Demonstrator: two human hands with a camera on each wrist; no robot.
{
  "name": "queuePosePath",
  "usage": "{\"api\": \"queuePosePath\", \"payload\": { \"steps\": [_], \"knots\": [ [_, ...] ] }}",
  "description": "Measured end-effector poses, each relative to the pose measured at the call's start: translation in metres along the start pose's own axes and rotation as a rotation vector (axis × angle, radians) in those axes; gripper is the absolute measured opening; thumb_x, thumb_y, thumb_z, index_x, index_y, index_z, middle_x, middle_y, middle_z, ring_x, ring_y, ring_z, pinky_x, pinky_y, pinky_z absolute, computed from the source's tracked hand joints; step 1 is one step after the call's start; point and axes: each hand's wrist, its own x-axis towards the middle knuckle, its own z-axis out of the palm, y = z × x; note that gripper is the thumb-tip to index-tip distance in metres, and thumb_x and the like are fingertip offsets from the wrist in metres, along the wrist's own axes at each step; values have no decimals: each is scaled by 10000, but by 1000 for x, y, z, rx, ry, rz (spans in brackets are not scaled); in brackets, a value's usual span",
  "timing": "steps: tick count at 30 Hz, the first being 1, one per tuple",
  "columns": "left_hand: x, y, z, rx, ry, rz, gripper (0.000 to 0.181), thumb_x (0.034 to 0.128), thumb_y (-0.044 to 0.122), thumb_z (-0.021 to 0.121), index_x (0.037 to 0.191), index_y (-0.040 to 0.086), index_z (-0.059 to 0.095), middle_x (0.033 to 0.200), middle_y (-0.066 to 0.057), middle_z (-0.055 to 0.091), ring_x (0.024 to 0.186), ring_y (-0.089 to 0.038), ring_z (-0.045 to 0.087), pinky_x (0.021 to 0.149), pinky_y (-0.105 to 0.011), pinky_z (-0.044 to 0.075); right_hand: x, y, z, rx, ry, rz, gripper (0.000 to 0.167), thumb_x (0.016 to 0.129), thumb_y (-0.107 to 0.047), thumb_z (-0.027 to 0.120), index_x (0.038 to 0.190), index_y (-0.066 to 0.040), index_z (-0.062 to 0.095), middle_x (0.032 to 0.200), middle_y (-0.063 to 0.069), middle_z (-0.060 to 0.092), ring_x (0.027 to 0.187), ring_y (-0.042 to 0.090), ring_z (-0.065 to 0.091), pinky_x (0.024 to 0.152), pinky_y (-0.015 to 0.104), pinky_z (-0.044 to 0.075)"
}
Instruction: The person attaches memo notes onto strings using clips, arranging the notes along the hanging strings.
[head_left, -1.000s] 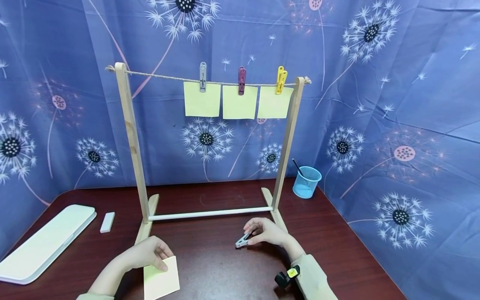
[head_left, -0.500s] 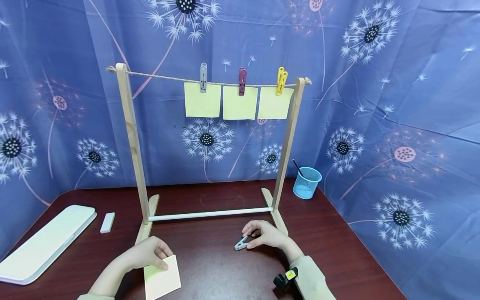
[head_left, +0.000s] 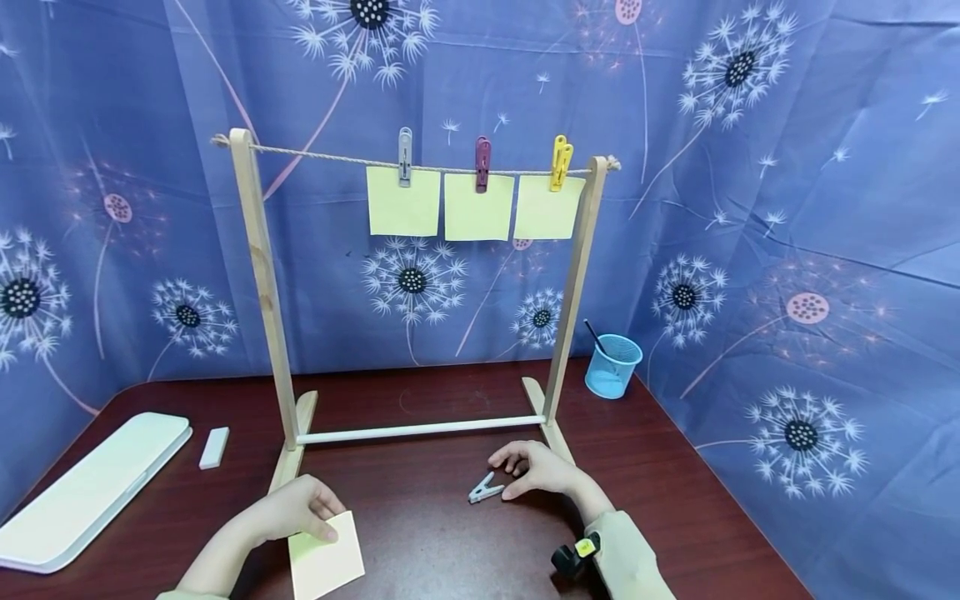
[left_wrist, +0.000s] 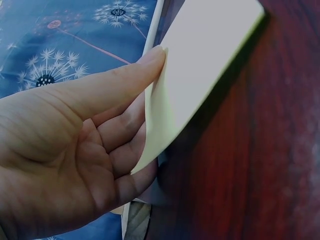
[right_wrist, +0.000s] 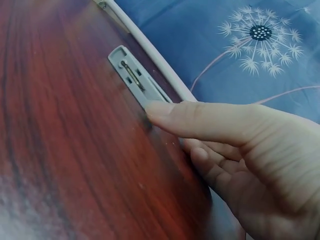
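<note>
My left hand (head_left: 296, 510) pinches a pale yellow sticky-note pad (head_left: 326, 557) by its upper edge, low in the head view. In the left wrist view, the thumb lies on the pad's face (left_wrist: 210, 45) and the other fingers are behind it. A light grey clothespin (head_left: 483, 489) rests on the table right of centre, its handle ends toward my right hand (head_left: 543, 471). That hand's fingers are loosely spread around the handle end. In the right wrist view, the thumb tip overlaps the clothespin (right_wrist: 131, 72); whether it touches I cannot tell.
Behind the hands stands a wooden frame (head_left: 262, 283) with a rope line. Grey (head_left: 405, 156), dark red (head_left: 482, 164) and yellow clothespins (head_left: 560, 164) hold yellow notes (head_left: 477, 208) there. A blue mesh cup (head_left: 611, 371) is right; a white case (head_left: 97, 492) and a white block (head_left: 214, 447) are left.
My right hand has loosened from the grey clothespin, which has come down slightly, and has drawn back a little to the right. The left hand and the pad have hardly moved.
</note>
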Motion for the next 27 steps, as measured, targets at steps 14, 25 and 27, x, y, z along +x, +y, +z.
{"api": "queuePosePath", "payload": {
  "steps": [14, 25, 27],
  "knots": [
    [0, 0, 1, -13, -10, 6, 273, 735, -26, 779, 952, -151, 671, 821, -157, 721, 700, -88, 649, 622, -201, 526, 0, 0, 1, -81, -46, -87, 406, 787, -101, 799, 1152, 36, 685, 1090, 186, 635, 874, 61, 546, 773, 221, 500],
    [0, 0, 1, -6, -7, 13, 280, 726, -27, 778, 951, -153, 669, 828, -160, 722, 710, -91, 653, 632, -205, 529, 0, -3, 1, -69, -45, -101, 328, 796, -76, 788, 1091, 38, 703, 1055, 186, 645, 879, 110, 561, 771, 233, 506],
    [0, 0, 1, -6, -9, 14, 281, 727, -26, 778, 951, -154, 669, 829, -161, 722, 711, -91, 653, 632, -206, 530, 0, -4, 0, -58, -43, -96, 316, 793, -63, 788, 1079, 43, 703, 1048, 199, 650, 876, 145, 575, 769, 242, 514]
  ]
}}
